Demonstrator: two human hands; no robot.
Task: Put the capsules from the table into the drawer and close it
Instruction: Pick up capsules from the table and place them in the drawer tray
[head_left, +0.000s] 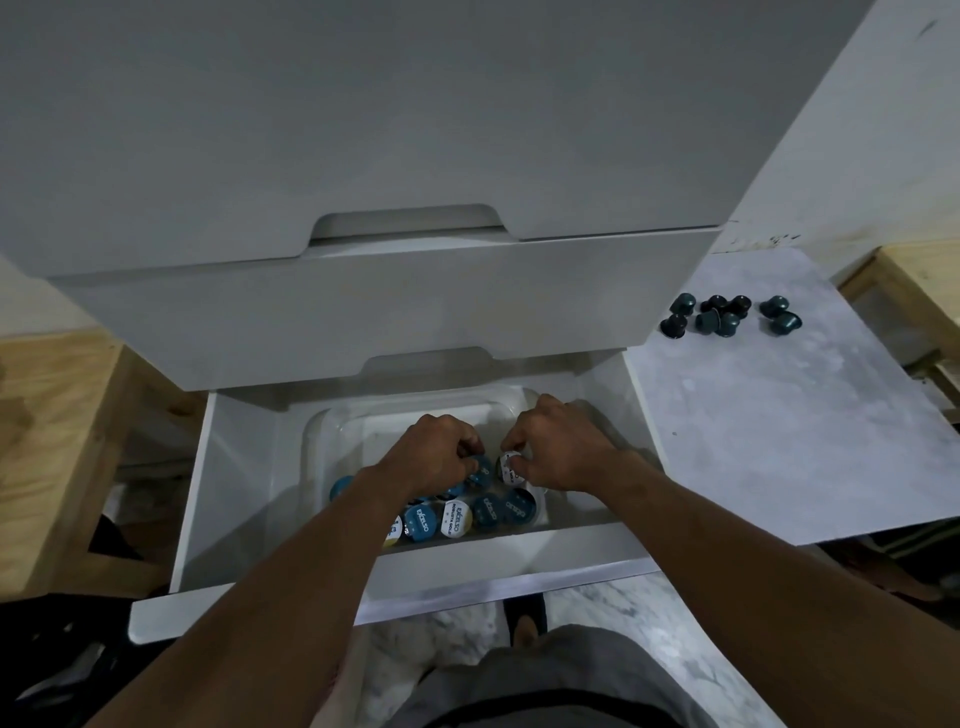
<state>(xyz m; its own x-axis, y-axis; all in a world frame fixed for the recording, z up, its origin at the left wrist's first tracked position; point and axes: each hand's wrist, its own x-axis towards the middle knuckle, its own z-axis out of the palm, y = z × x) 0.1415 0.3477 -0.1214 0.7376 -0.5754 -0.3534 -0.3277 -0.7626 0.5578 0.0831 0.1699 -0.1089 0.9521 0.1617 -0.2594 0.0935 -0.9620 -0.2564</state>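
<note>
The bottom white drawer (234, 493) stands pulled open. Inside it a clear plastic tub (322, 431) holds several coffee capsules (488, 512) with blue or white lids, packed along its near side. Both my hands reach into the tub. My left hand (439, 449) pinches a blue-lidded capsule (480, 467). My right hand (558, 441) pinches a white-lidded capsule (510, 465) right beside it. Several dark teal capsules (727, 314) lie loose on the grey marbled table (779, 441) to the right of the drawers.
Two closed white drawers (363, 312) stack above the open one, their fronts overhanging its back. Wooden furniture (47, 441) stands at the left and another wooden piece (904, 291) at the far right. My feet and a marbled floor (467, 639) show below the drawer front.
</note>
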